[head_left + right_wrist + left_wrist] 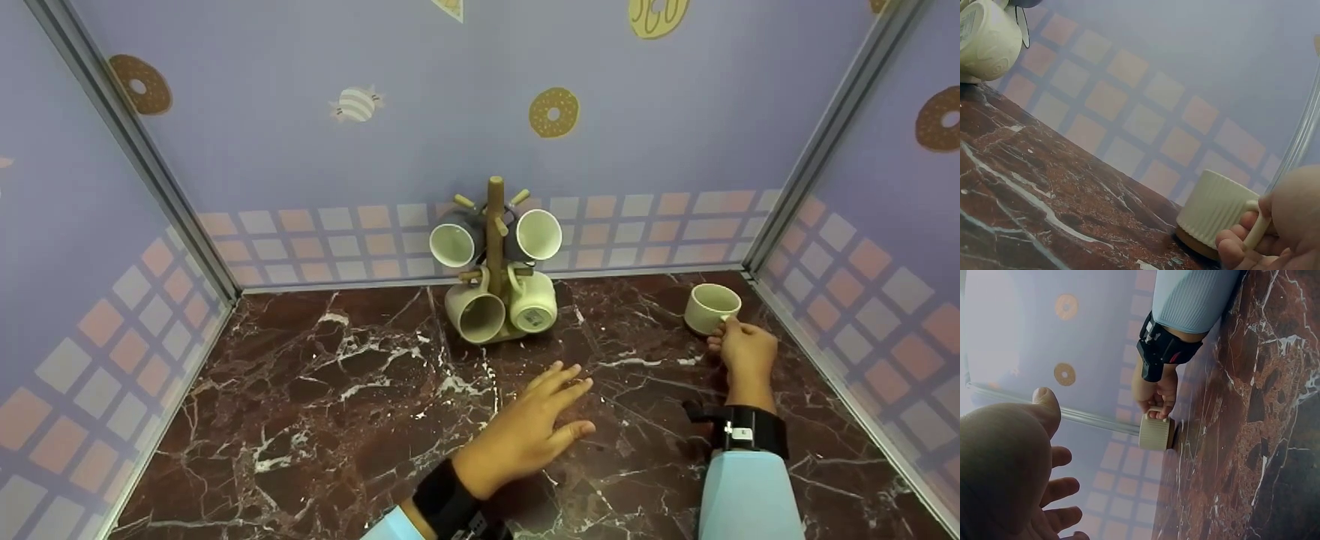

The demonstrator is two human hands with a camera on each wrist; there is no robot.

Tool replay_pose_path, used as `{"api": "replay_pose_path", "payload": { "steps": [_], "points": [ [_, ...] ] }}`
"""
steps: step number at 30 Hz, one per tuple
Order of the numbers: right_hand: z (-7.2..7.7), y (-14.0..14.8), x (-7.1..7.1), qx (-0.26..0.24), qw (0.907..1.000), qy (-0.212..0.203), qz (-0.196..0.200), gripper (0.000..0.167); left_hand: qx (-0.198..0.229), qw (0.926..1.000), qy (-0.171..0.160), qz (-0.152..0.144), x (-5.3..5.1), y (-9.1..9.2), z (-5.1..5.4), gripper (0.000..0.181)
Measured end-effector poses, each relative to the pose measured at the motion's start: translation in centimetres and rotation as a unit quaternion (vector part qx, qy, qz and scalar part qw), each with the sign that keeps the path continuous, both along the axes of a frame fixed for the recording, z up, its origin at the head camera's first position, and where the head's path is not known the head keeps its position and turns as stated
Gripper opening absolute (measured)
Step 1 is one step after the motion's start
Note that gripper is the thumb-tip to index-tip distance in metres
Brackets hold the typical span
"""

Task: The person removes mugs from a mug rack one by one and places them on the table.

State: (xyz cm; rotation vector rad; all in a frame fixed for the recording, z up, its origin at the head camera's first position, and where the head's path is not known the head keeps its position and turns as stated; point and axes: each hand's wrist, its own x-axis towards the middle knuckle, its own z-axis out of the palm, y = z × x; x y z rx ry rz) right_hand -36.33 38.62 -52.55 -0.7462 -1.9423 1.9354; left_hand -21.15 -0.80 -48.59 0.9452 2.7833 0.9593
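Observation:
A cream ribbed mug [711, 309] with a tan base stands upright at the right rear of the marble top. My right hand [744, 351] pinches its handle [1258, 228] between thumb and curled fingers. Over the middle of the top, my left hand [525, 433] is spread with straight fingers and holds nothing. Beyond it is a wooden mug tree [496, 225] carrying two dark mugs with white insides, one a dark mug [538, 235] at upper right. On its lower pegs hang a beige mug [474, 311] and a pale embossed mug [534, 304].
The dark red marble top [315, 390] meets purple walls on three sides. A back wall [300, 150] with a tiled band stands close behind the mug tree. The right wall [885, 300] runs near my right hand. Bare wooden pegs [520, 197] stick out near the tree's top.

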Motion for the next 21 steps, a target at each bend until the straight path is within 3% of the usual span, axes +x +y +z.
{"api": "replay_pose_path", "payload": {
  "steps": [10, 15, 21],
  "points": [
    [-0.21, 0.90, -0.20, -0.081, 0.9957, 0.025, -0.037, 0.049, -0.011, 0.9999, -0.004, -0.005, -0.18, 0.04, -0.08, 0.070],
    [-0.05, 0.98, -0.21, -0.149, 0.9863, 0.038, -0.060, 0.051, -0.025, 0.9996, -0.009, -0.007, 0.06, 0.21, -0.10, 0.070],
    [0.13, 1.12, -0.10, -0.155, 0.9870, 0.013, -0.040, 0.057, -0.035, 0.9993, -0.006, -0.009, 0.38, 0.45, -0.26, 0.070]
  ]
}}
